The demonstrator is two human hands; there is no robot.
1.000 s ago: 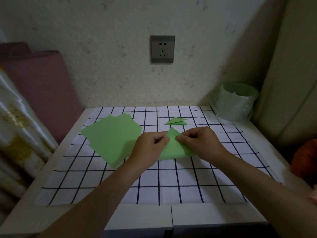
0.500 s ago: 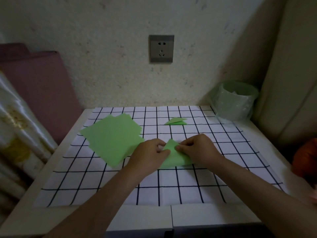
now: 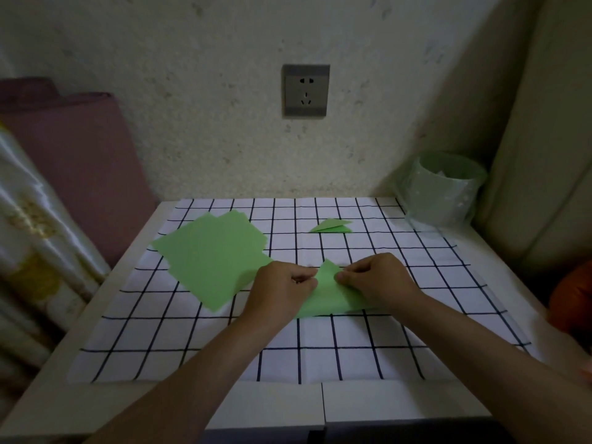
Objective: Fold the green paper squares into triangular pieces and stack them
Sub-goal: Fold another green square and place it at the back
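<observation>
A green paper piece (image 3: 326, 293) folded to a triangle lies on the checked cloth (image 3: 288, 347) in the middle, its tip pointing away from me. My left hand (image 3: 282, 290) presses its left side, fingertips pinched at the edge. My right hand (image 3: 378, 280) pinches and presses its right side. A loose stack of flat green paper squares (image 3: 211, 251) lies to the left, touching my left hand. Small folded green triangles (image 3: 331, 226) sit stacked farther back, apart from both hands.
A pale green bin with a plastic liner (image 3: 445, 187) stands at the back right corner. A wall with a socket (image 3: 306, 90) closes the back. Purple fabric (image 3: 73, 155) and a shiny curtain (image 3: 28, 238) border the left; an orange object (image 3: 573, 299) sits at the right.
Both hands and the folded piece have come down from a raised position onto the cloth and a little nearer to me. The flat stack and small triangles have not moved.
</observation>
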